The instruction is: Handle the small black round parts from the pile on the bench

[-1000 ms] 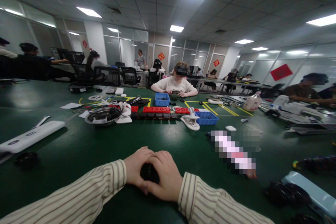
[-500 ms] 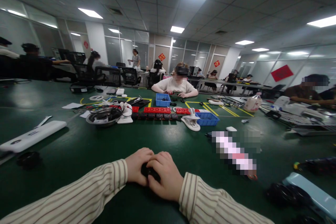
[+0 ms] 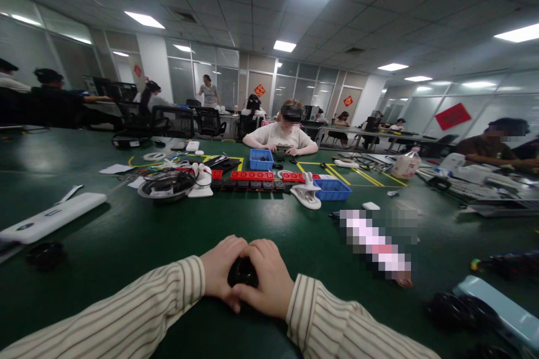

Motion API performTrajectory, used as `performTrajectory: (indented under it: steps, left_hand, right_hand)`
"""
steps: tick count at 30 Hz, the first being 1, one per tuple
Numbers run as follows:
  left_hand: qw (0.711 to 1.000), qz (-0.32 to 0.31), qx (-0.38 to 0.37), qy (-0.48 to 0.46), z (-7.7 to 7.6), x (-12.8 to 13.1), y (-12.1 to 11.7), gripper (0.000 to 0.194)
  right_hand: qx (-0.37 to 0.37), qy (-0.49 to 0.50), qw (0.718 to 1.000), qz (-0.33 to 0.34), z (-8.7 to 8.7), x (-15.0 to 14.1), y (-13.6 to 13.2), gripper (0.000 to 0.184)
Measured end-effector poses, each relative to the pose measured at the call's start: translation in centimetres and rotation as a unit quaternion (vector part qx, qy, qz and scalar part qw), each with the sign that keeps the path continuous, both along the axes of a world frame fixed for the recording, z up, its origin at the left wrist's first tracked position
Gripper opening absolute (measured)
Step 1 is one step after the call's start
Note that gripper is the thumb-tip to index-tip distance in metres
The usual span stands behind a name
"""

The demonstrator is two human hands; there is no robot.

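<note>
At the near middle of the bench (image 3: 273, 224), an object (image 3: 243, 273) sits between the left hand (image 3: 221, 266) and the right hand (image 3: 272, 279), with a device (image 3: 54, 216) to their left and a case (image 3: 503, 304) to their right. Beyond them, left to right, are a bowl (image 3: 147, 196) of cables (image 3: 179, 182), a row of modules (image 3: 251, 176), a clamp (image 3: 307, 198) and a bin (image 3: 337, 193); a second bin (image 3: 261, 162) is behind the row.

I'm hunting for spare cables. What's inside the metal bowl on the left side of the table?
Dark, cable-like items lie heaped in the metal bowl. They cover its bottom, so anything beneath them cannot be seen.
</note>
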State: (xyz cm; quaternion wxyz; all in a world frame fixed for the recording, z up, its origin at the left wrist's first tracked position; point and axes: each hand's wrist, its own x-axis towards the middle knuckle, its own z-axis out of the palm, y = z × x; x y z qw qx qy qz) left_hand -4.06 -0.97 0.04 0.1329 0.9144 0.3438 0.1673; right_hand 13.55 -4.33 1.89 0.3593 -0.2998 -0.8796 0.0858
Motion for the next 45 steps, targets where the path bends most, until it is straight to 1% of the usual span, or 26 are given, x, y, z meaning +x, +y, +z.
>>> performTrajectory:
  steps: [3, 6, 11, 16, 19, 21, 23, 26, 28, 31, 33, 36, 39, 42, 43, 45]
  left_hand:
    - [0.999, 0.029, 0.013, 0.003, 0.0, 0.4, -0.5, 0.071]
    - [1.000, 0.017, 0.002, 0.009, 0.5, 0.4, -0.8, 0.057]
    - [1.000, -0.008, -0.029, -0.003, 0.9, 0.1, -0.3, 0.049]
    - [0.999, -0.042, -0.025, -0.001, 0.4, -0.3, 0.4, 0.040]
    - [0.999, -0.041, -0.012, -0.002, 0.0, -0.5, 0.6, 0.045]
    - [0.999, -0.031, -0.006, -0.010, -0.2, -0.6, 0.6, 0.055]
    - [0.999, -0.025, -0.005, -0.021, -0.1, -0.6, 0.5, 0.066]
    - [0.999, -0.023, -0.001, -0.026, 0.3, -0.4, 0.1, 0.072]
    - [1.000, -0.020, 0.012, -0.017, 0.6, -0.3, -0.1, 0.067]
    - [1.000, -0.014, 0.025, 0.003, 0.9, -0.2, -0.3, 0.050]
    - [1.000, -0.008, 0.016, 0.011, 1.0, -0.2, -0.2, 0.045]
    - [1.000, -0.005, -0.012, 0.013, 0.8, -0.2, -0.1, 0.045]
    - [0.999, -0.018, -0.031, 0.012, 0.7, -0.3, 0.0, 0.040]
    - [0.999, -0.036, -0.034, 0.008, 0.6, -0.3, 0.1, 0.036]
    - [0.999, -0.039, -0.032, 0.007, 0.5, -0.4, 0.1, 0.038]
    - [0.999, -0.036, -0.026, 0.000, 0.4, -0.5, 0.1, 0.048]
  right_hand:
    - [-0.017, -0.028, 0.998, -0.053, -0.3, -0.1, 0.2, 0.041]
    - [-0.029, -0.047, 0.997, -0.059, -0.2, -0.2, 0.1, 0.035]
    - [-0.025, -0.026, 0.999, 0.004, 0.3, -0.1, -0.2, 0.022]
    - [-0.012, 0.007, 0.996, 0.090, 0.6, 0.1, -0.2, 0.028]
    - [0.000, 0.016, 0.993, 0.118, 0.7, 0.1, -0.3, 0.029]
    - [0.002, 0.015, 0.995, 0.098, 0.7, 0.0, -0.4, 0.030]
    - [-0.003, 0.010, 0.999, 0.051, 0.5, -0.1, -0.4, 0.037]
    - [-0.016, -0.010, 0.999, -0.026, 0.1, -0.3, -0.2, 0.043]
    - [-0.026, -0.034, 0.997, -0.059, -0.1, -0.3, -0.1, 0.042]
    - [-0.037, -0.063, 0.995, -0.072, 0.0, -0.3, -0.1, 0.035]
    - [-0.037, -0.064, 0.996, -0.056, 0.1, -0.3, -0.2, 0.029]
    - [-0.025, -0.040, 0.999, -0.012, 0.2, -0.2, -0.2, 0.024]
    - [-0.010, -0.017, 0.999, 0.044, 0.1, -0.1, -0.1, 0.026]
    - [0.011, -0.007, 0.994, 0.107, 0.3, 0.0, -0.1, 0.030]
    - [0.017, -0.003, 0.992, 0.123, 0.4, 0.0, -0.2, 0.031]
    - [0.020, 0.004, 0.991, 0.135, 0.6, 0.0, -0.3, 0.034]
